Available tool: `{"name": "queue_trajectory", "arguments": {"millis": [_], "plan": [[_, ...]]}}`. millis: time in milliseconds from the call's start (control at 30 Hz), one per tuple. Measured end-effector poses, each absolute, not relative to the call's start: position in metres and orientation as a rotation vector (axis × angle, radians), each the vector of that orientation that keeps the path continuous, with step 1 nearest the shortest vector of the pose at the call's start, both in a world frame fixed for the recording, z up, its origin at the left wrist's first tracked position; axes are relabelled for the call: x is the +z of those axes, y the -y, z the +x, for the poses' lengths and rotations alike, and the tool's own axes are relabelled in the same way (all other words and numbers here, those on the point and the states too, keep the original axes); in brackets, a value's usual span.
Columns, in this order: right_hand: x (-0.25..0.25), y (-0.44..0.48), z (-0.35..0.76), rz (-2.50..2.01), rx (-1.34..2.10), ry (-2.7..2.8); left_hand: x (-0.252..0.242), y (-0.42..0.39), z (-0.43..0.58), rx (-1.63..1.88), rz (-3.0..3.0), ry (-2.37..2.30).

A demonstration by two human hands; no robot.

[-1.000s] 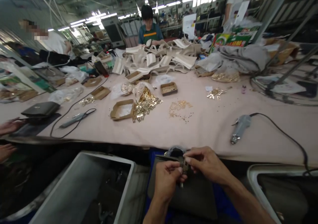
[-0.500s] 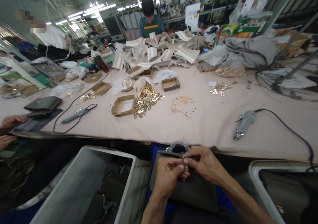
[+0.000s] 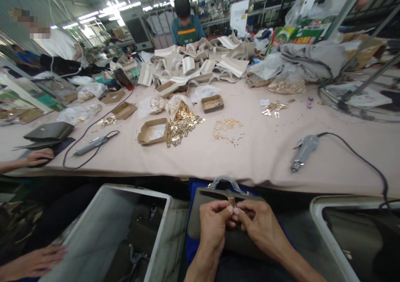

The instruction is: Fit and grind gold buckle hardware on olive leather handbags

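A dark olive handbag (image 3: 237, 242) lies on my lap, its curved handle (image 3: 225, 180) wrapped in clear plastic. At its upper front sits a small gold metal clasp (image 3: 231, 201) on a short strap. My left hand (image 3: 214, 221) pinches the lower part of this clasp between thumb and fingers. From the other side my right hand (image 3: 258, 222) is closed at the same spot, thumb tip against the left thumb. The fingers hide the clasp's lower end, and any small part between them cannot be made out.
A grey electric screwdriver (image 3: 303, 152) lies on the table at right. Gold metal plates (image 3: 184, 127) and tiny fittings (image 3: 227, 128) lie mid-table. Grey bins holding bags stand left (image 3: 167, 215) and right (image 3: 317, 219). At far left, a co-worker's hand (image 3: 40, 157) rests by another bag.
My right hand has come lower and my thumbs now meet; more of the gold clasp shows above them. At left, one co-worker's hand moved onto the table edge, another appears by the bin.
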State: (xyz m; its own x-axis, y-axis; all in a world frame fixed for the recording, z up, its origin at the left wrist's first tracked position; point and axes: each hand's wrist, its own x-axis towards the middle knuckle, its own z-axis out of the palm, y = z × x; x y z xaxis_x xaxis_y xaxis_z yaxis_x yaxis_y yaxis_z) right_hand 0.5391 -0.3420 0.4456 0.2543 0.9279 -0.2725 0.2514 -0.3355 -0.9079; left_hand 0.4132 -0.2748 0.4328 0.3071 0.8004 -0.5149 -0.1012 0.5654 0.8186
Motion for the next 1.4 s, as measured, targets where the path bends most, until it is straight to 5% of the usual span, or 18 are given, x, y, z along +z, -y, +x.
{"name": "queue_trajectory", "arguments": {"millis": [1400], "plan": [[0.426, 0.365, 0.534, -1.566, 1.351, 0.78, 0.413, 0.284, 0.413, 0.469, 0.309, -0.918]]}}
